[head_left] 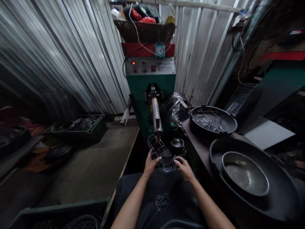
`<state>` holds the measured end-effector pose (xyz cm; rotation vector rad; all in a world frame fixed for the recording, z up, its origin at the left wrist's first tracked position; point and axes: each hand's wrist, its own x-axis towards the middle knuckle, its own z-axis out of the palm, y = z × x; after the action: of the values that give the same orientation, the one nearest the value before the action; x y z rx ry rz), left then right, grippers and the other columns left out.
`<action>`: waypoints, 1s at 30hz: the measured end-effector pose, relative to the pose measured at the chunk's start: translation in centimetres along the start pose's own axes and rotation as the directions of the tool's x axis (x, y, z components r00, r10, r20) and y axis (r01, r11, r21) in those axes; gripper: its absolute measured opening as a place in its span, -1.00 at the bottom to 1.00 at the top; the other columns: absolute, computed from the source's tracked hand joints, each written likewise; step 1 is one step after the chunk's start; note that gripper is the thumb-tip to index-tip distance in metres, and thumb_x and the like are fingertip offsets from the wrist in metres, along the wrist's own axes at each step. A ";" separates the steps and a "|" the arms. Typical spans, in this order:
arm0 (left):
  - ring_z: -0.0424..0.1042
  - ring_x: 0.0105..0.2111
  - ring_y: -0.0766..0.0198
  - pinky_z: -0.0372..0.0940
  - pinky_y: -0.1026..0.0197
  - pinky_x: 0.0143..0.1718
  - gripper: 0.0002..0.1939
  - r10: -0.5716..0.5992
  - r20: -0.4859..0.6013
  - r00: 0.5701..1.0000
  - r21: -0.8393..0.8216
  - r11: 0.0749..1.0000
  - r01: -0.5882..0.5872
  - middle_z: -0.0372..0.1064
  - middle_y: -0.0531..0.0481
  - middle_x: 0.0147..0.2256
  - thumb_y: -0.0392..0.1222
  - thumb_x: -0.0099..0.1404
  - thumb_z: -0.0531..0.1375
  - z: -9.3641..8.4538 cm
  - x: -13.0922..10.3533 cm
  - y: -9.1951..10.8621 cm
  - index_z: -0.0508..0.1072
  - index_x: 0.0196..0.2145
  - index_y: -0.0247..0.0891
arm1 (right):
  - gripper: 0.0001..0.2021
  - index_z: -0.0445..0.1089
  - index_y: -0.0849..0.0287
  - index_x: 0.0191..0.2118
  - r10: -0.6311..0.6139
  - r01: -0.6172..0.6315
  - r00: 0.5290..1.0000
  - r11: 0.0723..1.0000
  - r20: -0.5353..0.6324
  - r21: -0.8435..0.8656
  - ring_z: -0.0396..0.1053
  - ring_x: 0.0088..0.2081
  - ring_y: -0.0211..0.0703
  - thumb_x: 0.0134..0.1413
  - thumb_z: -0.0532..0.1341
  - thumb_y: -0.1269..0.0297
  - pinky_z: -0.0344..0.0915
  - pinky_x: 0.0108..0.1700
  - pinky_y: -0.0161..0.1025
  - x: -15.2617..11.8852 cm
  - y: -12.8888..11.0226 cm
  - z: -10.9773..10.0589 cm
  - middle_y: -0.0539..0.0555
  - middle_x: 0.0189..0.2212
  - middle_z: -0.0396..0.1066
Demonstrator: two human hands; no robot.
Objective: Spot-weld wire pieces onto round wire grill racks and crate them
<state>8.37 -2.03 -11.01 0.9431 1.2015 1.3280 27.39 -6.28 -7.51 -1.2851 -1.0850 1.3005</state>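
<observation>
A small wire basket (163,149) is tilted below the electrode tip of a green spot welder (157,122). My left hand (151,163) is closed on the basket's left side. To the right, my right hand (183,166) pinches what looks like a thin wire ring (175,157) beside the basket's near end; whether the ring touches the basket I cannot tell. Several short bent wire pieces (162,201) lie on the dark apron (143,205) over my lap. Just beyond my right hand stand small round metal bowls (177,142).
On the right bench are a black pan (232,122) of wire parts and a large pan (215,159) with a metal bowl (245,175) inside. Coiled wire rings (177,106) hang beside the welder. Crates with metal parts (81,124) stand on the left floor.
</observation>
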 end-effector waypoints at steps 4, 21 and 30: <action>0.35 -0.20 0.19 0.25 0.13 -0.12 -0.15 -0.002 0.014 1.000 -0.004 1.000 0.002 0.33 -0.02 -0.27 -0.08 -0.17 0.37 -0.1 -0.4 0.9 0.21 0.10 -0.24 | -0.67 0.42 0.19 -0.34 -0.047 0.052 0.996 0.996 0.077 -0.069 0.24 -0.44 -0.22 -0.17 0.28 0.03 0.18 -0.39 -0.30 0.1 -2.3 0.7 0.00 -0.50 0.34; 0.38 -0.34 0.27 0.28 0.24 -0.33 -0.26 -0.146 0.027 0.989 -0.225 0.963 0.149 0.36 -0.02 -0.33 -0.10 -0.17 0.38 0.3 0.0 3.7 0.27 -0.01 -0.27 | -0.82 0.42 0.18 -0.44 -0.195 0.202 0.979 0.955 0.055 -0.219 0.33 -0.39 -0.16 -0.16 0.21 0.18 0.24 -0.30 -0.26 2.7 -6.0 3.9 -0.01 -0.50 0.41; 0.38 -0.36 0.26 0.29 0.25 -0.43 -0.39 -0.235 0.047 0.971 -0.201 0.950 0.240 0.37 -0.08 -0.29 -0.06 -0.16 0.37 0.0 0.2 3.4 0.35 -0.13 -0.28 | -0.81 0.43 0.19 -0.45 -0.176 0.187 0.982 0.964 0.074 -0.187 0.31 -0.43 -0.20 -0.18 0.22 0.16 0.21 -0.35 -0.29 3.6 -6.6 4.9 -0.02 -0.52 0.40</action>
<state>7.67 -1.59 -7.71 0.6420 1.0991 1.2172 22.93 -1.70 -1.20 -1.2617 -1.3641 1.1211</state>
